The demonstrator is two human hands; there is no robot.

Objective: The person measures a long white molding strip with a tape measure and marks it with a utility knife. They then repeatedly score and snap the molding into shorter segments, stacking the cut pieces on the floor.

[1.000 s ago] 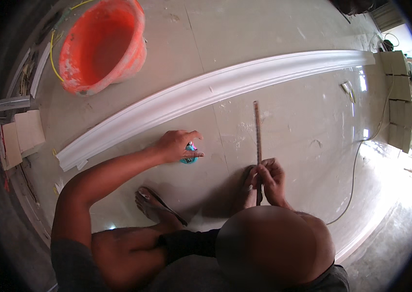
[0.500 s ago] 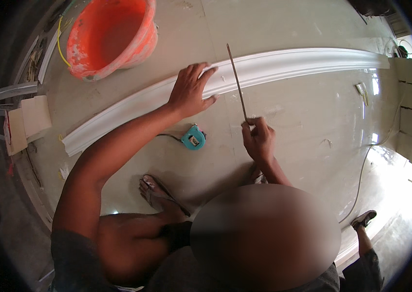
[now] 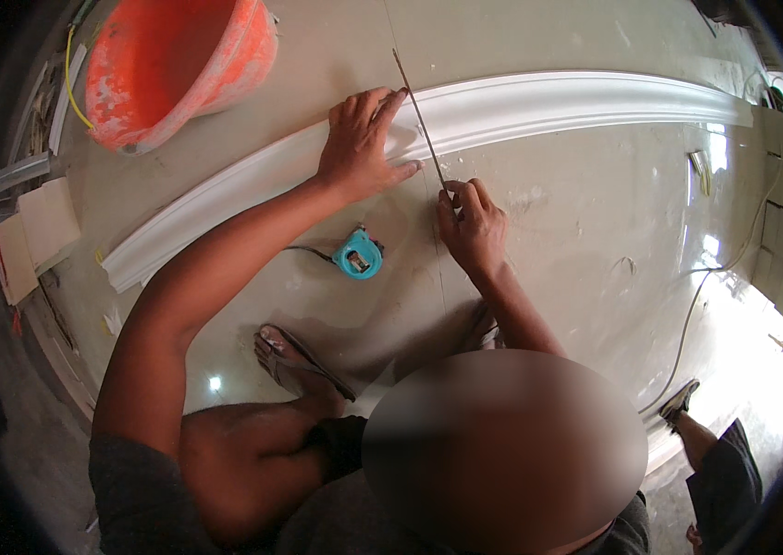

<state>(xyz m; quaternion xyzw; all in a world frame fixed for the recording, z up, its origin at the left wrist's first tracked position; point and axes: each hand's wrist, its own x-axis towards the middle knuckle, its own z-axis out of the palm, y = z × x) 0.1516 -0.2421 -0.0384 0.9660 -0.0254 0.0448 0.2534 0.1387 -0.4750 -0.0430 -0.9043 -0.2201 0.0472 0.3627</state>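
Note:
A long white cornice moulding (image 3: 521,106) with a ribbed profile lies across the floor in front of me. My left hand (image 3: 359,143) spans it, fingers spread at the far edge and thumb by the near edge, holding it down. In my right hand (image 3: 476,225) is one end of a thin dark hacksaw blade (image 3: 422,129), pinched between curled fingers. The blade crosses the moulding just right of my left fingertips, its tip reaching past the far edge. Between my arms lies a teal tape measure (image 3: 358,254).
An orange bucket (image 3: 257,65) stands at the far left. Cardboard pieces (image 3: 51,222) and strips lie at the left edge. Stacked boxes (image 3: 782,231) stand at the right, with a cable (image 3: 687,319) along the floor. Another person's leg (image 3: 693,435) shows at lower right.
My right hand has moved forward and left, bringing the blade across the moulding close beside my left hand. My left hand keeps its place on the moulding. The whole view has shifted slightly.

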